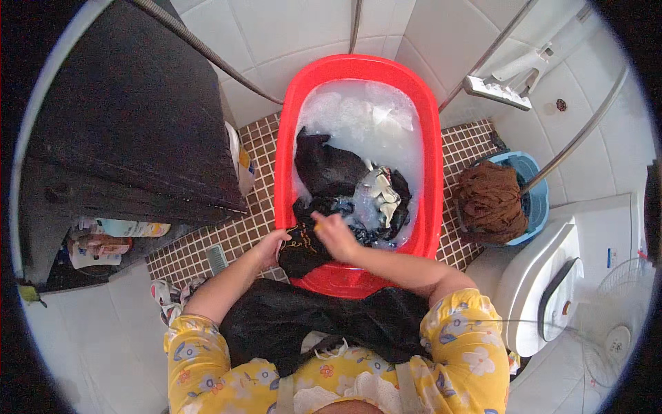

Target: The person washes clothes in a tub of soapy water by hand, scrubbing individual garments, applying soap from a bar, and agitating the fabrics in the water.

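Observation:
A red oval tub [432,152] of cloudy, foamy water stands before me. Over its near left rim lies a black garment [303,259] with orange-gold embroidery or lettering. My left hand [270,248] grips this garment's left edge at the rim. Right above the cloth, my right hand [334,236] is closed, its fingers bent down; a small yellow-orange bit shows at the fingertips, too little to name. Further in, a black cloth [327,165] floats half sunk, beside a dark garment with a pale patterned part [381,190]. White suds [345,107] cover the far end.
To the right, a blue basket [534,172] holds a bunched brown cloth [493,203]. A white lidded appliance or toilet [552,290] and a fan [617,331] stand nearer. On the left are a dark cabinet [131,124], bottles [131,228] and a floor drain [217,259].

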{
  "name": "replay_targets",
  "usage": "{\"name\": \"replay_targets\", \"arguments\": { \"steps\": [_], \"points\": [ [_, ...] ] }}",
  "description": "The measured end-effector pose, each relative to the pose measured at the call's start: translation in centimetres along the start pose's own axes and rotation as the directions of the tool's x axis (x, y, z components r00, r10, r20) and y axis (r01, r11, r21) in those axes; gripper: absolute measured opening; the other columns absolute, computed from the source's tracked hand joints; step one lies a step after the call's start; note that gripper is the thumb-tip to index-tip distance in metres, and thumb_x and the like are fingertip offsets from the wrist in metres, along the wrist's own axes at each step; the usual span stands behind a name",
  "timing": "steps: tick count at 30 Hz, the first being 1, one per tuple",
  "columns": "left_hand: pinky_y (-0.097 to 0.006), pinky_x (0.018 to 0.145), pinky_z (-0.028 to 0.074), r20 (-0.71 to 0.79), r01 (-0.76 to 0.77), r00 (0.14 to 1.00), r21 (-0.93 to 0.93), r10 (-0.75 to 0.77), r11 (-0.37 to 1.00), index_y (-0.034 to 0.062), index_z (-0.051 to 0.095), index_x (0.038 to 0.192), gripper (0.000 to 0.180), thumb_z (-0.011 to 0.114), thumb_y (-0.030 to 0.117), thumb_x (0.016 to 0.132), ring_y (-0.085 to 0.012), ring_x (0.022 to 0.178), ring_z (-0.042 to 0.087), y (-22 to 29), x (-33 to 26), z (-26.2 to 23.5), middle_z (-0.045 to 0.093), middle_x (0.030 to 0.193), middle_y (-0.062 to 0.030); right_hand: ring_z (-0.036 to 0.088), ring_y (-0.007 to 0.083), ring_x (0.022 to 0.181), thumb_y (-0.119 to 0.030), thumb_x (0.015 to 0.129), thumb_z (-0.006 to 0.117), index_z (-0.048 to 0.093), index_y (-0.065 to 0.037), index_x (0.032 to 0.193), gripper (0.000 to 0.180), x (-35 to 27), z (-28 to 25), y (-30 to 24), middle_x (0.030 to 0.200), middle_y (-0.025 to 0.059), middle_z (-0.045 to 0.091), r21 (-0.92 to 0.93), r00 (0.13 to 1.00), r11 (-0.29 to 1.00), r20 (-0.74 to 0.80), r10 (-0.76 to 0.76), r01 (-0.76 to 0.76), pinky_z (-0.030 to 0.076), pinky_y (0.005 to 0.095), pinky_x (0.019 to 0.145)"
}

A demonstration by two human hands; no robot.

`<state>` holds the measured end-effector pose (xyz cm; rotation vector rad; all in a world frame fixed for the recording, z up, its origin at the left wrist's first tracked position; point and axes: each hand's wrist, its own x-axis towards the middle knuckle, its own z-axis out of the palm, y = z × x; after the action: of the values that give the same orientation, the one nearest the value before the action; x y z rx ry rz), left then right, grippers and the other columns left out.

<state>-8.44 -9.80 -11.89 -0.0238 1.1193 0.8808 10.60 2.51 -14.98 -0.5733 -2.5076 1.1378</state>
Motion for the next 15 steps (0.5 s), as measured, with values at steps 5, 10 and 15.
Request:
{"name": "replay_targets", "arguments": {
  "steps": [5,10,15],
  "points": [
    [-0.038,0.083,0.047,-0.008,0.016,1.000,-0.098,-0.016,0.995,0.0030,0.058,0.105,0.041,0.048,0.027,0.073,-0.0244,0.085,0.063,0.1,0.5,0.0,0.065,0.093,-0.0118,0.047,0.0357,0.094,-0.024,0.087,0.051,0.040,-0.014,0.132,0.047,-0.2,2.3,-3.2,0.102,0.0185,0.046,-0.077,0.995,0.992,-0.016,0.098,-0.099,0.043,0.0458,0.078],
    [-0.036,0.077,0.049,-0.065,0.015,0.998,-0.015,-0.016,1.000,0.0034,0.059,0.097,0.035,0.049,0.026,0.072,-0.0247,0.078,0.063,0.6,1.3,0.0,0.065,0.087,-0.0113,0.049,0.0366,0.093,-0.026,0.085,0.054,0.039,-0.015,0.132,0.050,0.4,2.8,-1.7,0.100,0.0190,0.047,-0.219,0.989,0.966,-0.068,0.129,-0.141,0.045,0.0461,0.074],
    [-0.039,0.079,0.050,0.005,0.104,0.994,0.076,-0.105,0.992,0.0020,0.058,0.102,0.039,0.054,0.021,0.068,-0.0258,0.083,0.064,1.9,1.3,2.8,0.066,0.091,-0.0125,0.050,0.0367,0.091,-0.024,0.083,0.057,0.039,-0.015,0.132,0.053,0.1,3.0,4.8,0.100,0.0187,0.048,-0.261,0.953,0.925,-0.202,0.226,-0.275,0.044,0.0473,0.076]
  ]
}}
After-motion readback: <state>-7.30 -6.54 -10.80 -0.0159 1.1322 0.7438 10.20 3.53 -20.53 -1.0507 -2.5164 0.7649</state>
